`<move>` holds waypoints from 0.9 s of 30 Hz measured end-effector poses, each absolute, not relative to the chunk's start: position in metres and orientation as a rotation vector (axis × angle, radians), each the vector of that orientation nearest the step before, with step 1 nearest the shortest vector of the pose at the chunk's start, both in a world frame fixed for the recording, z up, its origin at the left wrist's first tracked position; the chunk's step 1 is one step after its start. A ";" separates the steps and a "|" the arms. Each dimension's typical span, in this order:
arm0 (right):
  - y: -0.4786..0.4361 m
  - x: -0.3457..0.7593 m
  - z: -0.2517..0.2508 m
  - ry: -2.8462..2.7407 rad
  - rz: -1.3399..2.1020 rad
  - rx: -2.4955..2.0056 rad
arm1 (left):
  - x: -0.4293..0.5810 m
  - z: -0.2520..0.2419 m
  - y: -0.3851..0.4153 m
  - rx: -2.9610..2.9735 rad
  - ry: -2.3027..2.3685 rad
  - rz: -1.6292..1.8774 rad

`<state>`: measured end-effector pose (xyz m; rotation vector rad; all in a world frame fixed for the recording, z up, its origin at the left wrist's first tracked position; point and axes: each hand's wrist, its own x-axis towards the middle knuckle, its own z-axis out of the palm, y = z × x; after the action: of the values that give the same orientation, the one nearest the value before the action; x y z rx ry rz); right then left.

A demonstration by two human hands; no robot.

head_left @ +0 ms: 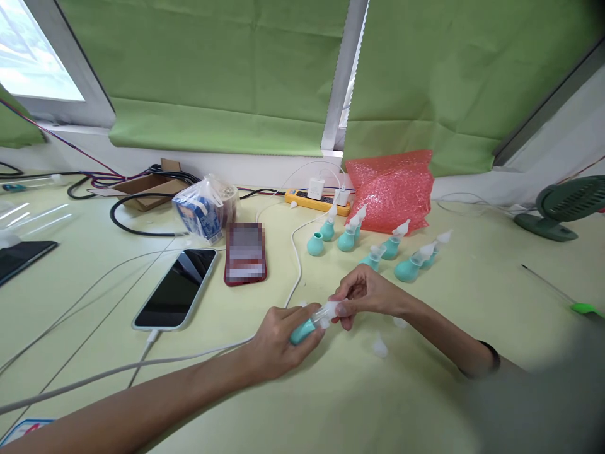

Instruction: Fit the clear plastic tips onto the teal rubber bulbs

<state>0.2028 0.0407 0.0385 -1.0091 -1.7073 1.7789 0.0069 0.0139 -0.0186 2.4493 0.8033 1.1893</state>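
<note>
From my remote seat I have the piece just below the centre of the frame: a teal bulb (302, 331) with a clear collar (322, 314) and a white tip (333, 309), slanting up to the right. My left hand (278, 340) has its grip wrapped around the bulb, thumb below and fingers above; my right hand (362, 295) has its grip pinched on the white tip.

I judge the whole thing very light. The bulb looks soft and rubbery, so I expect it to dent if squeezed and would hold it only firmly enough to keep it from twisting. The collar looks like stiff, smooth plastic, perhaps slippery and liable to crack under a hard pinch; the safest hold is probably low, where collar meets bulb. The tip seems thin and flexible, best taken near its base.

My left fingers cover much of the bulb, and the right fingertips hide the tip's far end, so I cannot tell how deeply it sits in the collar. Right of centre, one standing teal bulb (373, 259) is partly hidden behind the right hand. A pale piece (399, 321) below the right wrist is hard to make out, and a loose white tip (379, 346) nearly melts into the pale desk (331, 403). A grey blur swallows the lower right corner, and the green fan (571, 200) is cut by the right edge.
</note>
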 end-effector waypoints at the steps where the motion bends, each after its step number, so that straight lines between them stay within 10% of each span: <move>1: 0.040 0.202 0.039 -1.705 1.761 -1.016 | 0.007 -0.018 0.014 2.431 0.812 1.188; 27: 0.021 0.182 0.055 -1.574 1.076 -1.215 | 0.004 -0.003 0.014 2.158 0.838 1.069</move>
<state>0.1817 0.0212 0.0550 -1.2154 -1.5743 1.0761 0.0042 0.0139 -0.0031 2.1583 0.8381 1.0693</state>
